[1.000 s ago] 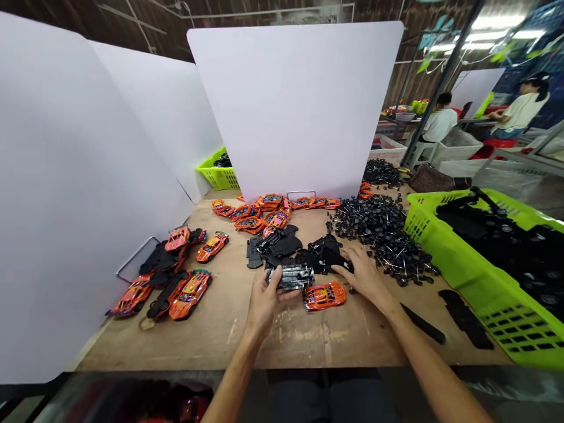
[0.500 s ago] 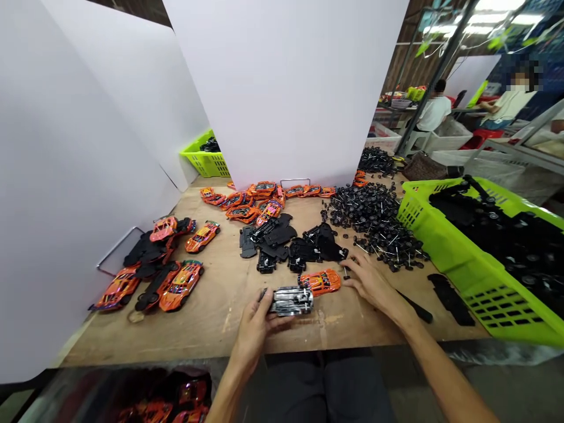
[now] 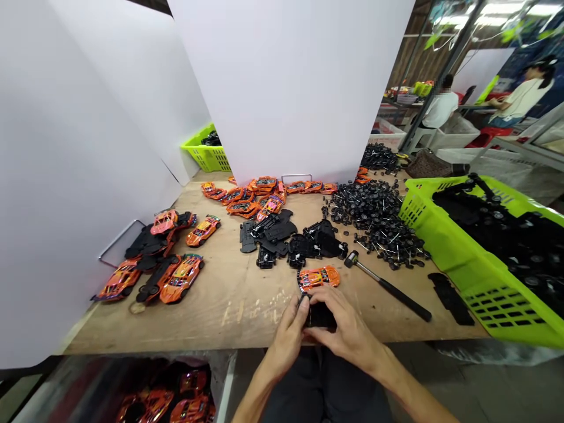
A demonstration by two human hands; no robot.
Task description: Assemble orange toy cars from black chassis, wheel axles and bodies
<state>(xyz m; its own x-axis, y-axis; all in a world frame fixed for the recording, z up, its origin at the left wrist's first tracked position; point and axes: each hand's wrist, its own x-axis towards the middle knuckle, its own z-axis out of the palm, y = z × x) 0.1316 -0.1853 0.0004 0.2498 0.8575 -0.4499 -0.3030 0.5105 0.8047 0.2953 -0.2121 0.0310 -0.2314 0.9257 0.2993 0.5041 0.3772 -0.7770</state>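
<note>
Head view looks down on a worn plywood desk (image 3: pixel 247 311), with the left hand (image 3: pixel 288 335) and right hand (image 3: pixel 348 326) close together near its front edge, fingers curled narrowly around a small dark plastic piece (image 3: pixel 320 315). It may be a car chassis, but the fingers hide most of it. A glossy orange toy car body (image 3: pixel 318 278) lies just beyond the hands, and a short mallet with a black grip (image 3: pixel 383 288) rests to the right, its head beside a loose heap of black wheels on thin steel axles (image 3: pixel 374 226). With so little of the desk between the hands and the edge, a fumbled grip could drop the dark piece over it, toward the plastic bag of orange toy cars (image 3: pixel 222 376) below. A careless sweep of the right forearm could nudge the mallet into the wheels and scatter them, while dragging the orange body across the rough wood could scuff its paint.
</note>
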